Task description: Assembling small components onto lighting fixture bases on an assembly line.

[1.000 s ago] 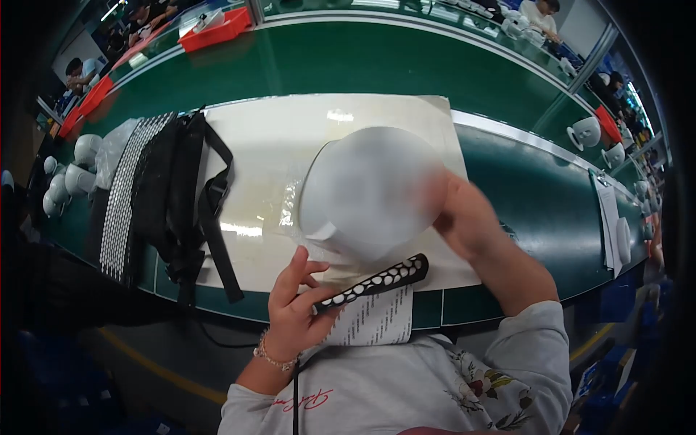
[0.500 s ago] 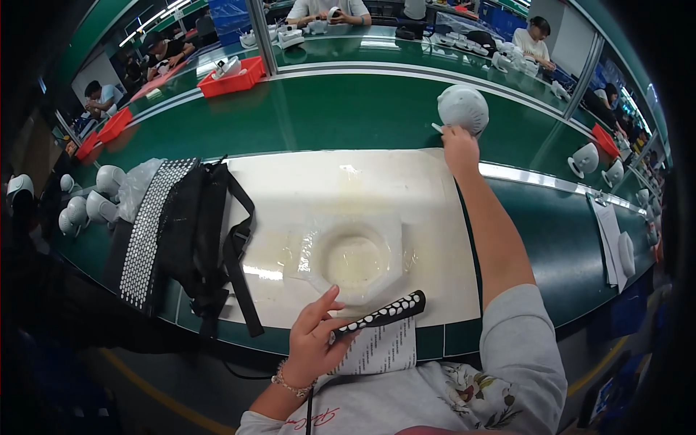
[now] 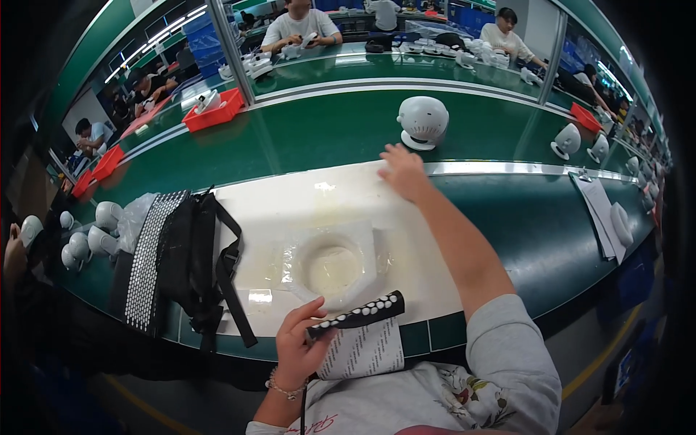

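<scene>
A white rounded device [image 3: 423, 120] stands upright on its disc base on the green bench, beyond the white work mat [image 3: 275, 192]. Just short of it, my right hand [image 3: 403, 172] is open with fingers apart, holding nothing. Low in the middle, my left hand [image 3: 299, 346] is closed around one end of a black strip with white dots [image 3: 366, 312]. A printed paper sheet [image 3: 368, 351] hangs below that strip. Between my hands lies a white block with a round hollow [image 3: 291, 264], covered in clear tape on the mat.
A black strapped bag [image 3: 190, 254] with a dotted panel lies left of the mat. More white devices [image 3: 101, 241] sit at far left, others [image 3: 566, 141] at right near a clipboard [image 3: 603, 210]. A red bin [image 3: 215, 112] is at the back. Several people work beyond.
My right hand has let go of the white device and drawn back toward me. The device now stands on its base. My left hand still holds the dotted strip. The whole view has shifted.
</scene>
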{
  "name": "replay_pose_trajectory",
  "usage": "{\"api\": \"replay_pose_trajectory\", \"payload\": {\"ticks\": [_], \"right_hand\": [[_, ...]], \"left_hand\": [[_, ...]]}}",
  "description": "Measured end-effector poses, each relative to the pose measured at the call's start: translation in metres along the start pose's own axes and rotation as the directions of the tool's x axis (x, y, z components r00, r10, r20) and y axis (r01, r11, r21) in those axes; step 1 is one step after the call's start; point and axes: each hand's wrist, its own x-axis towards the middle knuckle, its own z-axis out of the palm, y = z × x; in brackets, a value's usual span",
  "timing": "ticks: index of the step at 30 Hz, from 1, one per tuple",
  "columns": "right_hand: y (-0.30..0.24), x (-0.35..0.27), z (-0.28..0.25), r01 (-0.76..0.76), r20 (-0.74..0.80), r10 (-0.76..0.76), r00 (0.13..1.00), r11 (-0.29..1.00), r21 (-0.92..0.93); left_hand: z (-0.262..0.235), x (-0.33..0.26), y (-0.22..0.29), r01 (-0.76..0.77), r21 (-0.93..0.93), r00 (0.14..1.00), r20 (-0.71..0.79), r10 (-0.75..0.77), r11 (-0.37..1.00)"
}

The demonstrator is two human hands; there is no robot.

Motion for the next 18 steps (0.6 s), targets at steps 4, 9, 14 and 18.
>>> {"api": "replay_pose_trajectory", "payload": {"ticks": [4,9,14,18], "right_hand": [[-0.031,-0.012,0.001,0.175,-0.01,-0.176,0.984,0.973,0.149],[-0.015,-0.011,0.007,0.13,0.023,-0.138,0.99,0.968,0.216],[-0.013,-0.01,-0.004,0.123,-0.002,-0.127,0.992,0.954,0.275],[-0.014,-0.007,-0.003,0.111,0.071,-0.134,0.988,0.959,0.262]], "left_hand": [[-0.011,0.005,-0.004,0.176,-0.355,0.943,-0.207,-0.261,0.918],[-0.034,0.07,0.0,0.175,-0.467,0.927,-0.219,-0.305,0.867],[-0.028,0.119,-0.047,0.359,-0.317,0.924,-0.009,-0.382,0.878],[-0.01,0.116,-0.091,0.355,0.025,0.934,-0.05,-0.354,0.934]]}}
